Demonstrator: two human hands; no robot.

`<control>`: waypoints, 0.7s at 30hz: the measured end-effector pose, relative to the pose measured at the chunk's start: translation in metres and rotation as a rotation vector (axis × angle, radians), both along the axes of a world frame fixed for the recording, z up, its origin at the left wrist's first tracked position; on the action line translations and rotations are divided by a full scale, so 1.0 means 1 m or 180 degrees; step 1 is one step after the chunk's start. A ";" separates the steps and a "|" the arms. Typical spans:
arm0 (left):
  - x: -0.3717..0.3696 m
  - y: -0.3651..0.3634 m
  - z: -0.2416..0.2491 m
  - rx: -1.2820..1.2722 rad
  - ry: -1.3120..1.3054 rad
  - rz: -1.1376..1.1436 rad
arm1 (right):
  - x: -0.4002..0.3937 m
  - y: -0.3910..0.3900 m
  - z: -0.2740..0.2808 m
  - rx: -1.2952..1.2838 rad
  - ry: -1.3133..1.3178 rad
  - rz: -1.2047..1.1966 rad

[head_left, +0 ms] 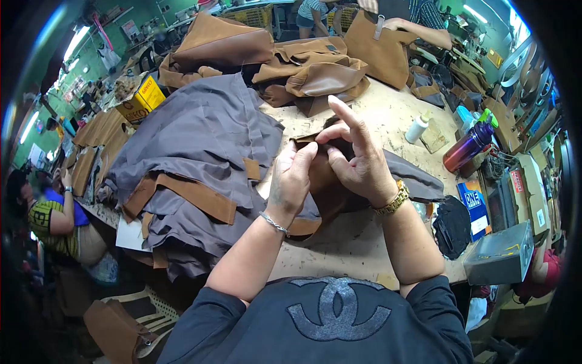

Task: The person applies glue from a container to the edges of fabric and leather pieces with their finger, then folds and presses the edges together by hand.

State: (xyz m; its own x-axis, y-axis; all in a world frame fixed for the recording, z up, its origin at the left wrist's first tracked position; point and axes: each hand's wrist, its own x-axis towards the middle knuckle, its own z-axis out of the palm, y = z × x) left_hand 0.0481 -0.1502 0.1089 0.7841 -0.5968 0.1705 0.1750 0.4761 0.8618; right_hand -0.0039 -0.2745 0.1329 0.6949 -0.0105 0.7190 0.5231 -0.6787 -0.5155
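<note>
A brown leather piece [325,179] with grey lining lies in front of me, its upper edge raised between my hands. My left hand [290,179] is closed, thumb and fingers pinching that edge from the left. On the other side, my right hand [361,155] pinches the same edge with its thumb and index finger, while the other fingers stretch upward. Whether something small sits between the fingertips is hidden. Beside my left hand spreads a large heap of grey lining cloth [200,121] with brown leather strips [197,199] on it.
Brown leather bags [330,76] are piled at the table's far side, where another person's arm [424,33] holds one. To the right stand a white bottle [417,129], a purple tumbler [468,145] and a metal box [500,253]. A yellow box [145,99] is at left.
</note>
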 end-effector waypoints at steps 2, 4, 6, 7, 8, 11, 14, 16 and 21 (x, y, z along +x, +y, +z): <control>0.000 -0.001 0.002 -0.0167 -0.0252 0.0084 | 0.001 0.001 -0.002 0.0264 -0.0107 0.0193; 0.002 0.001 -0.003 -0.0061 -0.0288 0.0113 | -0.002 0.005 -0.001 0.0550 0.0037 0.0324; 0.004 0.002 -0.006 0.0055 -0.0337 0.0138 | -0.003 0.007 -0.001 0.0844 0.0169 0.0450; 0.004 0.003 -0.006 0.0151 -0.0552 0.0216 | -0.003 0.007 -0.002 0.1051 0.0211 0.0574; 0.005 0.003 -0.006 0.0245 -0.0766 0.0290 | -0.004 0.006 -0.003 0.1257 0.0253 0.0693; 0.008 0.003 0.000 0.0323 -0.1235 0.0478 | -0.003 -0.007 -0.004 0.0456 0.0167 0.0715; 0.007 0.003 0.005 0.0549 -0.1285 0.0472 | -0.006 -0.005 0.004 0.0323 0.0272 0.0551; 0.004 0.004 0.010 0.0686 -0.1449 0.0532 | -0.008 -0.004 0.008 0.0136 0.0313 0.0407; 0.000 0.005 0.017 0.1413 -0.2011 0.0842 | -0.009 -0.003 0.010 0.0545 0.0616 0.0699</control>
State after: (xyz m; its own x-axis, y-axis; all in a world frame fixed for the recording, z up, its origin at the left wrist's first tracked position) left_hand 0.0482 -0.1448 0.1257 0.7435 -0.5214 0.4187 -0.4775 0.0245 0.8783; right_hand -0.0132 -0.2777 0.1431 0.8175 0.0453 0.5742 0.5284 -0.4558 -0.7163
